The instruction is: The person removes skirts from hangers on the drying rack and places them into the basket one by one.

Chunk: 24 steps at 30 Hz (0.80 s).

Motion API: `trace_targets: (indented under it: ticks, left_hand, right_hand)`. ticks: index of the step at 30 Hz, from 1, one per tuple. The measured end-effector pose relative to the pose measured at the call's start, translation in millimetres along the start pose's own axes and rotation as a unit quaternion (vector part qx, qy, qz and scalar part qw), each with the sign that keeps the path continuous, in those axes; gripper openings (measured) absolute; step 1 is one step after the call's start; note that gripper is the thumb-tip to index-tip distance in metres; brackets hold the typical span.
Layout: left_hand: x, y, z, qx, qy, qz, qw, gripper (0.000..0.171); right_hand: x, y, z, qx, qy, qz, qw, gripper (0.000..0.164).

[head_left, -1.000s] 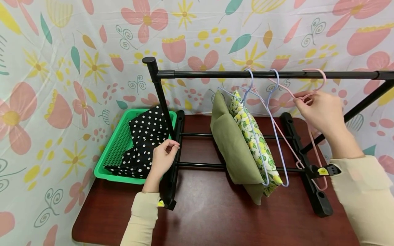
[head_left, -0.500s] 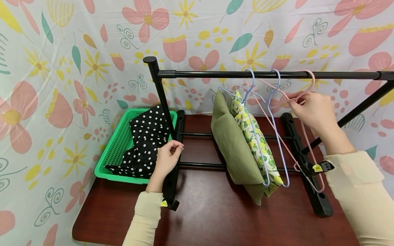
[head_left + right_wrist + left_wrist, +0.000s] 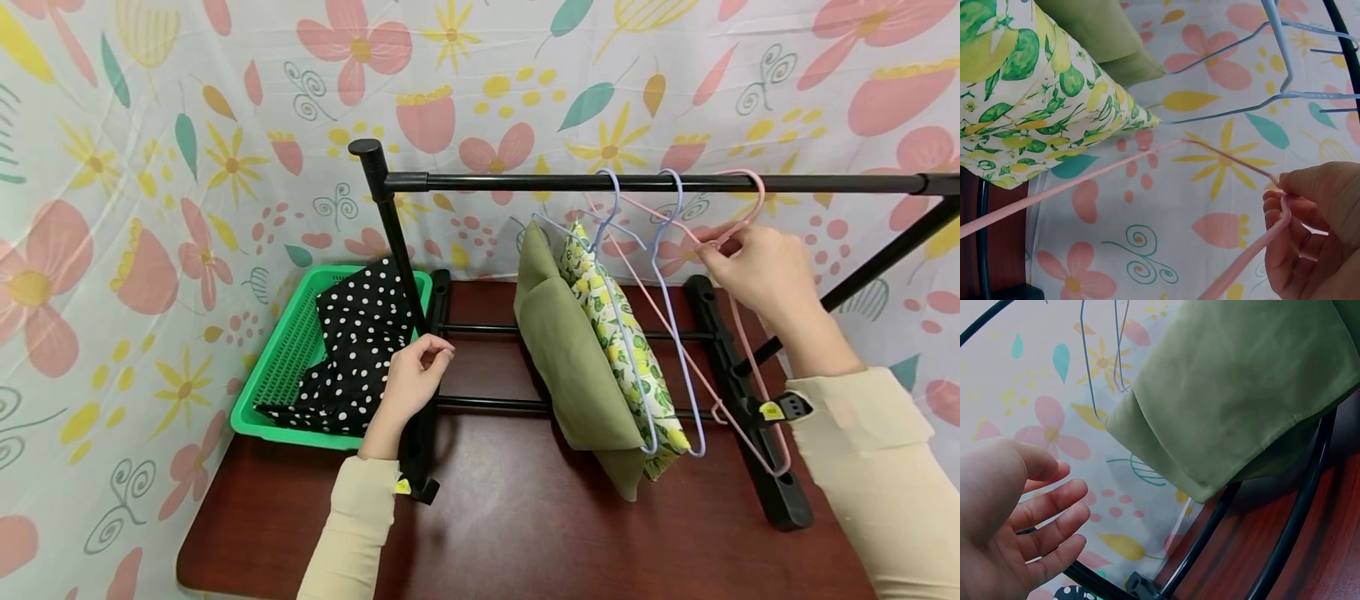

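My right hand (image 3: 761, 267) pinches a pink hanger (image 3: 762, 200) near its neck, thumb against the fingers, and the hook curves over the black rail (image 3: 495, 182). In the right wrist view, the bare pink hanger (image 3: 1072, 183) stretches away past the lemon-print cloth (image 3: 1066, 81). My left hand (image 3: 412, 375) holds nothing. Its fingers are loosely bent beside the rack's left post, as the left hand (image 3: 1035, 531) also shows in its wrist view. An olive green cloth (image 3: 570, 358) and the lemon-print one hang side by side with two lavender hangers (image 3: 678, 193), left of the pink hanger.
A green basket (image 3: 247, 417) at the left holds a black polka-dot cloth (image 3: 360, 350). The rack's right foot (image 3: 780, 500) stands on the dark red table (image 3: 525, 533). Low crossbars run between the feet, and a flower-print curtain (image 3: 480, 75) hangs behind.
The right hand has moved left along the rail with the pink hanger, mostly in the first half second. The left hand has shifted slightly right; the cloths stay in place.
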State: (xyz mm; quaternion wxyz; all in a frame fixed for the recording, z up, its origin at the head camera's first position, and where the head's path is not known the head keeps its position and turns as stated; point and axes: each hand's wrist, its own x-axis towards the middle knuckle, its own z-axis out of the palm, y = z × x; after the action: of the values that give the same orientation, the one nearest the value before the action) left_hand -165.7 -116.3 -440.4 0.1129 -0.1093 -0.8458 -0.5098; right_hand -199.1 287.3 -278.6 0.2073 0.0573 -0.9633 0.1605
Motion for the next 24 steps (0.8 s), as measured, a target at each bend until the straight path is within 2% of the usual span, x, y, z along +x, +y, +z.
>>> trace_targets:
  ticks: [7, 14, 24]
  left_hand:
    - [-0.5, -2.6, 1.8, 0.009, 0.0, -0.001, 1.0, 0.01]
    - [-1.0, -5.3, 2.6, 0.009, -0.002, 0.002, 1.0, 0.01]
    - [-0.4, -2.6, 0.7, 0.006, 0.001, 0.004, 1.0, 0.009]
  right_hand:
    - [-0.5, 4.1, 4.1, 0.006, -0.009, -0.005, 1.0, 0.032]
    - [-3.0, 2.8, 3.2, 0.014, 0.005, -0.009, 1.0, 0.028]
    - [-15.9, -0.3, -7.5, 0.02, 0.004, 0.022, 1.0, 0.03]
